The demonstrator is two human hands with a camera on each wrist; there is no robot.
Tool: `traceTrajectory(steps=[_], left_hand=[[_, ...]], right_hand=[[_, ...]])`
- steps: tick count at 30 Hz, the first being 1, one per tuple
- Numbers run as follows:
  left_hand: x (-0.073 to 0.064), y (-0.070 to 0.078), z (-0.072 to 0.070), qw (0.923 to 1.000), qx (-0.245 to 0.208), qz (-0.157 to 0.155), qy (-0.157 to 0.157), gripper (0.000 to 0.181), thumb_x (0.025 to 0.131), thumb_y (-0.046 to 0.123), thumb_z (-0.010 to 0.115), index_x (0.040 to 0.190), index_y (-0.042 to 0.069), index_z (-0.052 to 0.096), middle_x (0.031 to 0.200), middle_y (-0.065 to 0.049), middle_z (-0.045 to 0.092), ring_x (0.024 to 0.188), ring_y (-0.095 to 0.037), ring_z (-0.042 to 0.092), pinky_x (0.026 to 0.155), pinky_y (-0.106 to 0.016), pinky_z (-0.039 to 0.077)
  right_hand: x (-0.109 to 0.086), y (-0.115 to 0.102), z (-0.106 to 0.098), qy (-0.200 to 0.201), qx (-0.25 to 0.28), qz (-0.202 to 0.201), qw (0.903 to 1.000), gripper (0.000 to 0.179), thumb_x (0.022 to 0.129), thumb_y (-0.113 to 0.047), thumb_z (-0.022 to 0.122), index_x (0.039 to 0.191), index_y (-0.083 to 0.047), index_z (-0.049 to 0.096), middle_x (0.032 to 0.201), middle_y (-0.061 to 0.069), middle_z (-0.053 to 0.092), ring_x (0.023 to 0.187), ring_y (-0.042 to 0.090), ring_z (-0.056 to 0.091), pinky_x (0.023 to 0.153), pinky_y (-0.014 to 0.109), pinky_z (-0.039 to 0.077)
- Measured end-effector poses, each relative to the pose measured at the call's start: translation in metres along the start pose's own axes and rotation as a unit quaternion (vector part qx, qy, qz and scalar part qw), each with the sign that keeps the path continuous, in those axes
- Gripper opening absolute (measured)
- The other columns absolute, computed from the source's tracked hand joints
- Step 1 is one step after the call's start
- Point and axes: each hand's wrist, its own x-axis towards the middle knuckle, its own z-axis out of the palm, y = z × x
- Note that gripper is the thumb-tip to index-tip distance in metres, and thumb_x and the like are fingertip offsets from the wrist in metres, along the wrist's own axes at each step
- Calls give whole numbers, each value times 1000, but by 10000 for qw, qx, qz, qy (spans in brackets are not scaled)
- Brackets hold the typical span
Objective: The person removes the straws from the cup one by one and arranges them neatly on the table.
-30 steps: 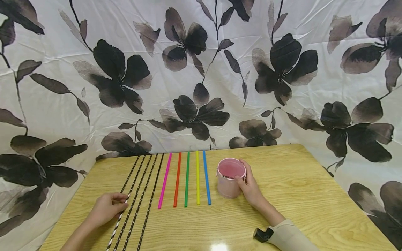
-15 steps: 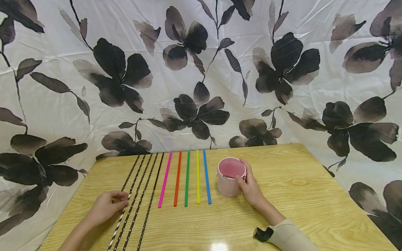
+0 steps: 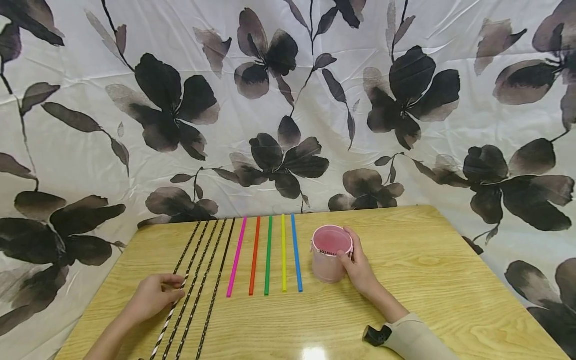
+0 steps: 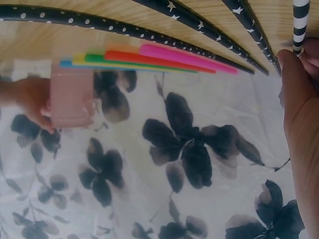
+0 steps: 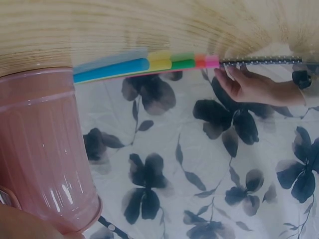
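Note:
A black-and-white striped straw (image 3: 168,320) is pinched between the thumb and fingers of my left hand (image 3: 150,297), low over the left side of the table. In the left wrist view this striped straw (image 4: 301,20) rises above my thumb. Dark straws with white dots or stars lie close by, such as the dotted straw (image 3: 211,305) nearest the middle. My right hand (image 3: 361,272) grips an upright pink bucket (image 3: 327,267) from its right side, thumb at the rim. A dark dotted strip runs along the bucket's near rim. Its pink inside is partly visible.
Between the dark straws and the bucket lie a pink straw (image 3: 236,257), a red straw (image 3: 254,257), a green straw (image 3: 268,257), a yellow straw (image 3: 284,255) and a blue straw (image 3: 297,255). Behind the wooden table (image 3: 418,280) hangs a floral cloth (image 3: 337,125).
The striped straw has shifted slightly in my left hand, its near end swinging right and then back left. The right hand and the bucket stay where they were.

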Motion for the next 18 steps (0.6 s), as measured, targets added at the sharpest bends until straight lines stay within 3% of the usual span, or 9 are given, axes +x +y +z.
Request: traceTrajectory(steps=[14, 18], left_hand=[[1, -1, -2, 9999, -138, -47, -15, 36, 78, 17, 68, 107, -1, 59, 89, -7, 61, 66, -15, 59, 51, -27, 50], [3, 14, -5, 9999, -98, 142, -5, 35, 82, 21, 63, 110, 2, 58, 94, -8, 61, 71, -17, 59, 52, -28, 49]], right_hand=[[-1, -2, 1, 46, -62, 7, 10000, 56, 90, -3, 44, 137, 1, 15, 130, 27, 33, 121, 39, 29, 98, 52, 20], [-2, -2, 1, 72, -51, 55, 9999, 56, 89, -3, 44, 138, -2, 17, 129, 26, 34, 119, 37, 32, 97, 52, 24]])
